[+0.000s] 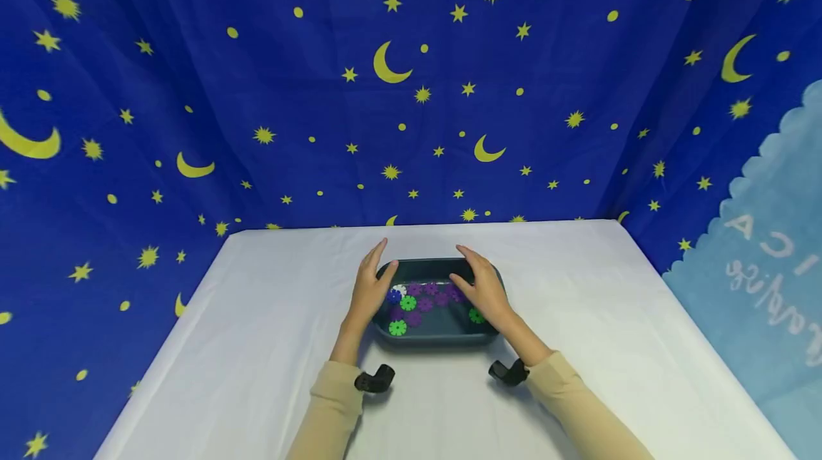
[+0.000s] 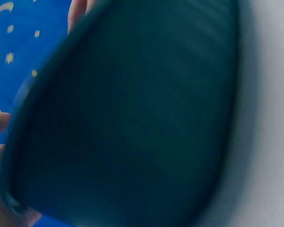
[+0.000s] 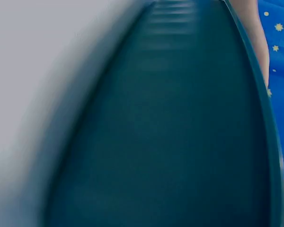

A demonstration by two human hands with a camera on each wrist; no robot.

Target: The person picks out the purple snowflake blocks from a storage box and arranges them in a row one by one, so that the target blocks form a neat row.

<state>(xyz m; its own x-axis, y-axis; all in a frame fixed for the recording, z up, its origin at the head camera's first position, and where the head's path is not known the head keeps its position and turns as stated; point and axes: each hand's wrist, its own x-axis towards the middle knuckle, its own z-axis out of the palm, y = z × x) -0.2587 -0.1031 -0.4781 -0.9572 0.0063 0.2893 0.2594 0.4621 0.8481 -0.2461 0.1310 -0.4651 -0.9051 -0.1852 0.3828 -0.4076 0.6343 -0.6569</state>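
A dark teal tray (image 1: 437, 339) with rounded corners lies between my hands. In it are several flower-shaped notched plastic discs: purple discs (image 1: 425, 304), green discs (image 1: 397, 328), a white disc (image 1: 399, 289) and a blue one (image 1: 394, 297). My left hand (image 1: 367, 294) lies along the tray's left end, fingers extended past the back corner and thumb at the rim. At the right end is my right hand (image 1: 486, 292), fingers spread and thumb over the inside. The tray wall (image 2: 132, 118) fills much of the left wrist view; the right wrist view likewise shows the wall (image 3: 165, 127), blurred.
A white cloth (image 1: 289, 289) covers the table. Blue fabric (image 1: 411, 125) with yellow moons and stars stands behind and to the sides. A light-blue lettered panel (image 1: 764, 253) hangs at the right. Black wrist mounts (image 1: 375, 379) stick inward from both sleeves.
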